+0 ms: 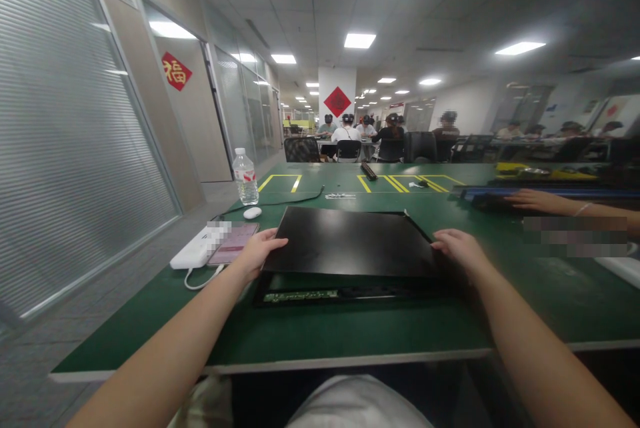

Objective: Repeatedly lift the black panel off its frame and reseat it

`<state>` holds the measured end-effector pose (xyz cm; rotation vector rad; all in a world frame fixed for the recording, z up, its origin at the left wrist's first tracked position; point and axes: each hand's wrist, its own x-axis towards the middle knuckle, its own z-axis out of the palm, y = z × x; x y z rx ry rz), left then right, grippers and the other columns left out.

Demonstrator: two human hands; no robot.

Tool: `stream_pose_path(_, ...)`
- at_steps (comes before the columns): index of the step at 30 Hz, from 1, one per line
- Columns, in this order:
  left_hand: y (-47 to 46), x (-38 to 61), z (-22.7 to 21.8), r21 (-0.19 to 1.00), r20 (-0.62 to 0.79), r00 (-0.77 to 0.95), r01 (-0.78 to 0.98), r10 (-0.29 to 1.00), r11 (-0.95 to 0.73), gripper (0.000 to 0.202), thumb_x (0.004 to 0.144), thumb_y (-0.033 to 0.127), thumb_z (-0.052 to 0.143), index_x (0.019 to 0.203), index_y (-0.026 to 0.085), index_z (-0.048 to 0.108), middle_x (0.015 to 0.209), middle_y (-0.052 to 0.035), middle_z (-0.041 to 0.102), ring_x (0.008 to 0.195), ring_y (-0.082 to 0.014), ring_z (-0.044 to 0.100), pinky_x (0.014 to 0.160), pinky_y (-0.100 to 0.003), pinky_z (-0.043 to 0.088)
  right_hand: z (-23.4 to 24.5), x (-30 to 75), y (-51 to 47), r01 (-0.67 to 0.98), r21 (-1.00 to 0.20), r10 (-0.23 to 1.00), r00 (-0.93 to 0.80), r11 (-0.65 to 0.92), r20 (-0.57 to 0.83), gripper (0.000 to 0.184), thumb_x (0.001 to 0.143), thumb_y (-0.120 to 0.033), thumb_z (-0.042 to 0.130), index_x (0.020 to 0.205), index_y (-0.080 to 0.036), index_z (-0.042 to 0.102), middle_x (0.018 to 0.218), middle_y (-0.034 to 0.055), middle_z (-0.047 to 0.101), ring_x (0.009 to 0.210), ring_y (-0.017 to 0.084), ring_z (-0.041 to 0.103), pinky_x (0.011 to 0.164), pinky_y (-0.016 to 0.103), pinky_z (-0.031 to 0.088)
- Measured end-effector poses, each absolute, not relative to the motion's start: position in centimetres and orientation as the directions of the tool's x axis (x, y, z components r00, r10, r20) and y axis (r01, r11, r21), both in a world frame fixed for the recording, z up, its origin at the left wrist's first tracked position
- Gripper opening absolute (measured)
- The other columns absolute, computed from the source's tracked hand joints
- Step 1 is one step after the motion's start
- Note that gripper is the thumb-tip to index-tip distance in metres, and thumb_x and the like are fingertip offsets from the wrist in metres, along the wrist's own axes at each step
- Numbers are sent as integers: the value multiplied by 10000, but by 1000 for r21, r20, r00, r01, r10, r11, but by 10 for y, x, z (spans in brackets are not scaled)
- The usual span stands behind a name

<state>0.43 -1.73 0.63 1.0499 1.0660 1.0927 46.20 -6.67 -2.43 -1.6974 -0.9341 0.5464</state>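
Observation:
A glossy black display panel (350, 241) is in front of me over the green table, its near edge raised. My left hand (263, 248) is closed on its left edge, with the thumb on top. At the right edge my right hand (457, 249) is closed, fingers pinching that side; the fingertips are partly hidden. Below the panel lies a black frame (390, 293), mostly covered. A strip of green circuit board (300, 296) shows in the gap along the near side.
Left stand a water bottle (245, 178), a white earbud case (253, 213), a phone (234, 243) and a white power bank (195, 247) with a cable. A co-worker's hand (535, 200) rests by blue-black parts (480, 196) on the right. Yellow tape (395, 183) marks the far table.

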Motion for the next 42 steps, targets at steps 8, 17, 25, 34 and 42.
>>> stream_pose_path(8,-17,5,6,982,-113,149,-135,982,134,336,556,98,849,874,132,743,774,-94,799,620,-218,739,582,-279,571,-25,469,-65,216,-969,799,600,-120,35,158,690,-323,666,805,-214,669,679,99,748,522,174,561,461,263,396)
stream_pose_path(17,-14,5,3,984,-129,110,-113,986,141,255,529,77,826,757,144,735,687,-77,778,554,-215,713,527,-275,549,-37,473,-60,307,-947,797,593,-94,113,137,703,-314,660,782,-204,681,681,84,744,608,194,630,543,275,450)
stream_pose_path(25,-16,8,2,990,-102,89,-85,991,110,298,531,77,863,794,126,733,726,-97,790,597,-218,730,563,-273,563,-42,475,-58,435,-891,788,591,-132,172,165,711,-329,670,816,-212,721,743,73,762,682,220,672,608,297,490)
stream_pose_path(34,-13,9,0,991,-133,85,-15,987,135,265,600,60,840,826,136,724,774,-87,800,656,-222,754,651,-300,604,-29,465,-64,629,-738,786,574,-244,229,129,725,-252,632,790,-229,741,747,40,754,751,227,670,646,292,426)
stream_pose_path(42,-10,7,0,990,-127,65,67,990,123,283,619,152,856,880,155,747,896,-105,819,915,-298,776,826,-374,615,-29,465,-64,657,-709,794,561,-256,234,155,737,-231,625,813,-229,759,807,38,765,798,227,678,684,292,439)
